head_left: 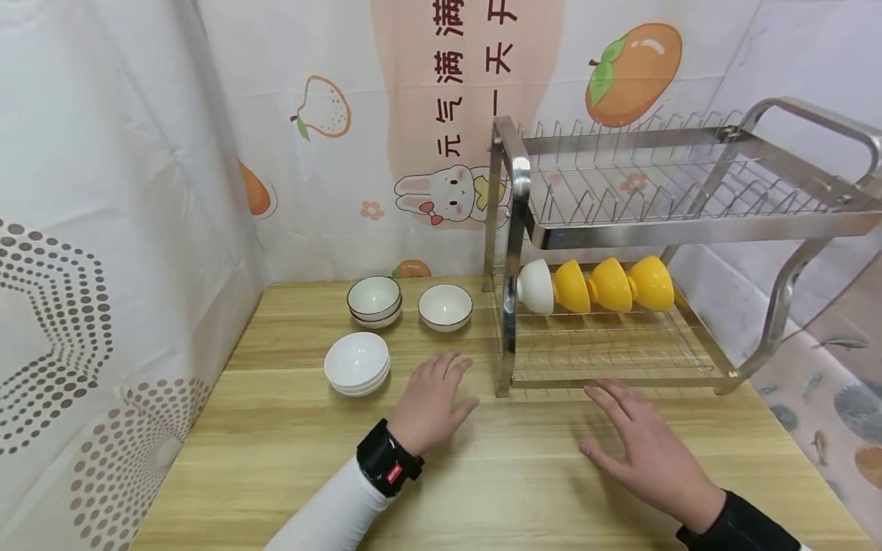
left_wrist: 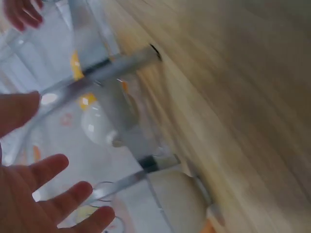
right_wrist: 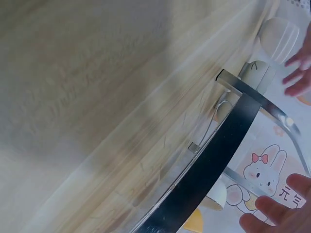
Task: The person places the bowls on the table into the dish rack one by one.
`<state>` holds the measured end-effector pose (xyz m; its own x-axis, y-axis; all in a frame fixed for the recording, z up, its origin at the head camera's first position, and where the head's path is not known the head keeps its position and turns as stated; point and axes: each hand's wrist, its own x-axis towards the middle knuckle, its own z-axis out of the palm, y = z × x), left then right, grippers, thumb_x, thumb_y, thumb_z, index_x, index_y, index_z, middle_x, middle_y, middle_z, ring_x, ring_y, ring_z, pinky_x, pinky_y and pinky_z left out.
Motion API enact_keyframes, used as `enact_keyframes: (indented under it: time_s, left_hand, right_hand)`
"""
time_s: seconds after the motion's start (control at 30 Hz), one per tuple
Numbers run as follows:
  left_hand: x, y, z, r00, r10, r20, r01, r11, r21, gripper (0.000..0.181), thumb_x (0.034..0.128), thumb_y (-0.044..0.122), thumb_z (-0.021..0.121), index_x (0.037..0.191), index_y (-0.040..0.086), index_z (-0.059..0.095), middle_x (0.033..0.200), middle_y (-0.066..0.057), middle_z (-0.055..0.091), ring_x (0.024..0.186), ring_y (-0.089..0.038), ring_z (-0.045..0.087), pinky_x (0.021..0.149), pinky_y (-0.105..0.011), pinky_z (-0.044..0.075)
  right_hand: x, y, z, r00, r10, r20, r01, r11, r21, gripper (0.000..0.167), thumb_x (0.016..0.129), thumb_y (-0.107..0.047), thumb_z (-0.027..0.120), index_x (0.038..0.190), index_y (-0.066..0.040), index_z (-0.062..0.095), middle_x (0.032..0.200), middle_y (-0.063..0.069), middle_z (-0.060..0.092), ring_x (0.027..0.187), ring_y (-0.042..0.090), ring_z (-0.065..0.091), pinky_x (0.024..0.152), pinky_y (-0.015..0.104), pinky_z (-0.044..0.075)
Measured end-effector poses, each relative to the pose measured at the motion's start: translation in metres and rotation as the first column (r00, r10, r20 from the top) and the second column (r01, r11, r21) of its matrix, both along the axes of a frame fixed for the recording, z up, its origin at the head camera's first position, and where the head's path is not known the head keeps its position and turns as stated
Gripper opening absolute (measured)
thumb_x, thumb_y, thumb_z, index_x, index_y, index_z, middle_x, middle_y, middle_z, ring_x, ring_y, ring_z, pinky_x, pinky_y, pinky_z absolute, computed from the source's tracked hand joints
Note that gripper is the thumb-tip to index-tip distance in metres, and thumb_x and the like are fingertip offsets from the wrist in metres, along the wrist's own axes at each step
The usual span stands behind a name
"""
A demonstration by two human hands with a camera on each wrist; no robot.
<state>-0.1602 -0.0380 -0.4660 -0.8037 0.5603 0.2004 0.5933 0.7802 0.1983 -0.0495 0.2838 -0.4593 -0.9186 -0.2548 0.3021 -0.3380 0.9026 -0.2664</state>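
In the head view, the left hand (head_left: 432, 403) is over the bench (head_left: 296, 467), fingers extended and thumb apart, holding nothing. To its left is a stack of white bowls (head_left: 356, 362); beyond it stand a dark-rimmed pair (head_left: 374, 298) and a single bowl (head_left: 445, 306). The right hand (head_left: 648, 451), likewise spread and without a hold, is near the front rail of the metal rack (head_left: 508, 306). The rack's left uprights stand between those bowls and its lower shelf, where a white cup (head_left: 536, 287) and three yellow cups (head_left: 612, 285) lie sideways in a row. The upper tier overhangs them.

In the left wrist view, blurred rack tubes cross between the spread fingers and the cups.

In the right wrist view, a broad rail cuts diagonally before the cups; a printed curtain (right_wrist: 265, 172) hangs behind.
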Motion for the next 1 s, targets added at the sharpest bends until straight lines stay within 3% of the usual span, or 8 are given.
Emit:
enact_keyframes:
  time_s: [0.17,0.3,0.47,0.57,0.73,1.0]
  left_hand:
    - [-0.041,0.008,-0.009,0.999,0.049,-0.020,-0.048,0.999,0.007,0.064,0.0933,0.041,0.066,0.144,0.008,0.047,0.147,-0.017,0.045,0.134,-0.034,0.044,0.110,-0.050,0.037]
    - [-0.073,0.017,-0.012,0.995,0.091,-0.048,-0.092,0.996,-0.015,0.063,0.0910,0.036,0.070,0.143,0.008,0.049,0.144,-0.017,0.048,0.131,-0.034,0.047,0.109,-0.049,0.039]
    - [-0.102,0.032,-0.009,0.986,0.166,-0.005,-0.166,0.985,-0.048,0.058,0.0906,0.028,0.071,0.142,0.011,0.051,0.142,-0.015,0.050,0.130,-0.035,0.048,0.108,-0.052,0.038]
    - [-0.113,0.037,-0.010,0.982,0.189,0.012,-0.187,0.980,-0.073,0.052,0.0925,0.022,0.068,0.141,0.011,0.053,0.137,-0.014,0.055,0.126,-0.034,0.052,0.106,-0.052,0.041]
    - [-0.127,0.038,-0.021,0.980,0.197,0.000,-0.195,0.970,-0.149,0.037,0.0980,0.013,0.057,0.135,0.014,0.059,0.120,-0.011,0.066,0.107,-0.031,0.064,0.097,-0.047,0.046]
    - [-0.138,0.037,-0.029,0.990,0.137,-0.015,-0.137,0.966,-0.221,0.031,0.0989,0.014,0.057,0.129,0.018,0.062,0.105,-0.007,0.071,0.089,-0.026,0.068,0.079,-0.040,0.049]
  right_hand:
    - [0.012,0.002,0.003,1.000,-0.014,-0.019,0.014,1.000,0.007,0.080,0.080,-0.040,0.081,0.146,-0.012,0.046,0.146,0.015,0.044,0.133,0.040,0.040,0.114,0.054,0.027]
    - [0.020,0.005,0.003,0.999,-0.025,-0.034,0.025,1.000,0.013,0.080,0.080,-0.041,0.081,0.146,-0.012,0.046,0.145,0.017,0.045,0.131,0.039,0.041,0.121,0.041,0.016]
    - [0.027,0.011,0.003,0.998,-0.030,-0.056,0.031,0.999,0.019,0.078,0.081,-0.043,0.080,0.144,-0.011,0.048,0.146,0.016,0.044,0.131,0.038,0.041,0.121,0.030,0.005]
    - [0.028,0.012,0.002,0.997,-0.030,-0.076,0.032,0.999,0.018,0.079,0.079,-0.042,0.081,0.144,-0.011,0.048,0.145,0.016,0.045,0.131,0.038,0.041,0.122,0.033,0.009]
    - [0.029,0.013,0.000,0.996,-0.033,-0.084,0.035,0.999,0.023,0.081,0.078,-0.041,0.082,0.145,-0.012,0.047,0.145,0.016,0.046,0.131,0.038,0.042,0.121,0.030,0.005]
    - [0.029,0.014,-0.002,0.996,-0.039,-0.076,0.041,0.999,0.026,0.081,0.078,-0.042,0.082,0.144,-0.010,0.048,0.144,0.017,0.046,0.130,0.038,0.042,0.122,0.033,0.004]
